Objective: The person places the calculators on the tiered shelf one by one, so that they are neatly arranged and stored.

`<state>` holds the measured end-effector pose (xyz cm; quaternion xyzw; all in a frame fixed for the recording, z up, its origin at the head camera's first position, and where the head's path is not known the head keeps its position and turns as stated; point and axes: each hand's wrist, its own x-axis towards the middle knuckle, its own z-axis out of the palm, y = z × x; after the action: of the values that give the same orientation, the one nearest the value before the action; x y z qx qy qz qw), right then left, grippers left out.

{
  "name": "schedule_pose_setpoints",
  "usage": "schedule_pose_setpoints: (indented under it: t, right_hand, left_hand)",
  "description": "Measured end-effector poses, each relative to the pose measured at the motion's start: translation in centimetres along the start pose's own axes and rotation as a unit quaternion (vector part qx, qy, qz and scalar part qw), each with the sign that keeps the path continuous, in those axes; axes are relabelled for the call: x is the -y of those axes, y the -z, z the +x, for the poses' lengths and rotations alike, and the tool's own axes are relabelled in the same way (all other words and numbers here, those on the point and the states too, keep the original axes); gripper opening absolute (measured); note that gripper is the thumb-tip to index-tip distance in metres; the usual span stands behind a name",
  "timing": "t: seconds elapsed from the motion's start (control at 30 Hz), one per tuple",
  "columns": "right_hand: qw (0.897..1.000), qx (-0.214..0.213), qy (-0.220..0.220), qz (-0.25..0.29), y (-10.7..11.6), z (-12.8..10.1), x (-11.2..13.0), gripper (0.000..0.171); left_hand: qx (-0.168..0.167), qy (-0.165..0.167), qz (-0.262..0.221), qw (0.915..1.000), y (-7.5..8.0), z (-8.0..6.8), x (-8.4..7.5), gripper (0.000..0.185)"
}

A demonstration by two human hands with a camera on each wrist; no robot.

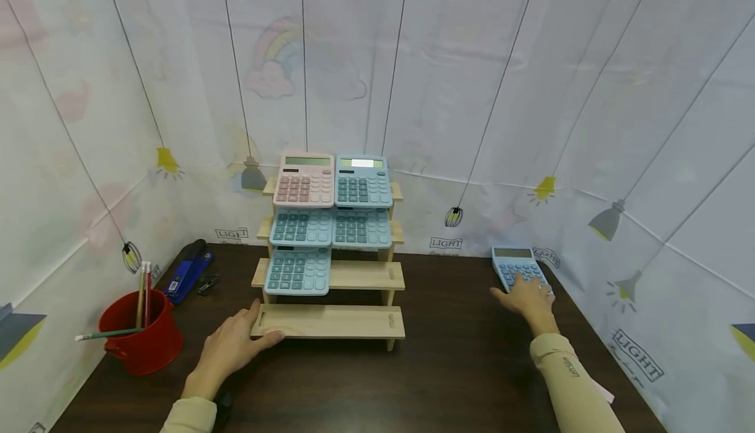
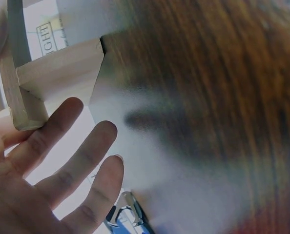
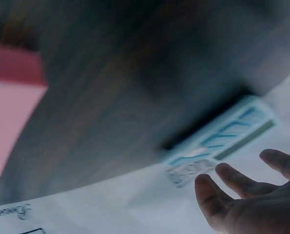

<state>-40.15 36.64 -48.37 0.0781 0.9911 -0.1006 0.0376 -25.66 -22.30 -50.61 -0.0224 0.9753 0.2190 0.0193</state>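
Observation:
A wooden four-step stand [image 1: 330,321] holds one pink calculator [image 1: 305,181] and several blue ones; the bottom step carries none. At the left end of that step is my left hand [image 1: 232,348], its thumb along the front edge and its other fingers extended, as the left wrist view also shows beside the wooden end [image 2: 62,68]. Far to the right, my right hand [image 1: 529,301] reaches over the lower keys of a separate blue calculator [image 1: 512,261] lying on the table. In the right wrist view its fingers are spread and loosely bent near that calculator [image 3: 223,131].
At the left stand a red bucket [image 1: 141,348] with pencils, a blue stapler [image 1: 187,276] and small dark clips [image 1: 208,283]. A pink block [image 3: 13,117] lies near my right forearm. Printed white sheets [image 1: 448,92] wall the dark table [image 1: 448,354] at the back and sides.

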Motion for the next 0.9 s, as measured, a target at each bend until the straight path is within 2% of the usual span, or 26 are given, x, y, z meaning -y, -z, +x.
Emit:
schedule_pose_setpoints:
  t: [0.27, 0.37, 0.63, 0.9]
  right_hand:
    - [0.996, 0.06, -0.05, 0.041, -0.5, 1.2, -2.2, 0.107]
    - [0.995, 0.066, -0.063, 0.048, -0.5, 1.6, -2.5, 0.108]
    - [0.994, 0.084, -0.057, 0.035, -0.1, 2.4, -2.8, 0.111]
    - [0.994, 0.082, -0.065, 0.042, 0.1, 3.9, -2.7, 0.107]
  left_hand:
    - [-0.002, 0.006, 0.0, 1.0, -0.1, 0.3, 0.0, 0.118]
    - [-0.004, 0.006, -0.002, 1.0, -0.1, 0.3, 0.0, 0.118]
    - [-0.002, 0.011, -0.001, 0.9999, -0.1, 0.3, -0.1, 0.116]
    - [-0.01, 0.009, 0.0, 0.9999, -0.1, 0.4, 0.1, 0.115]
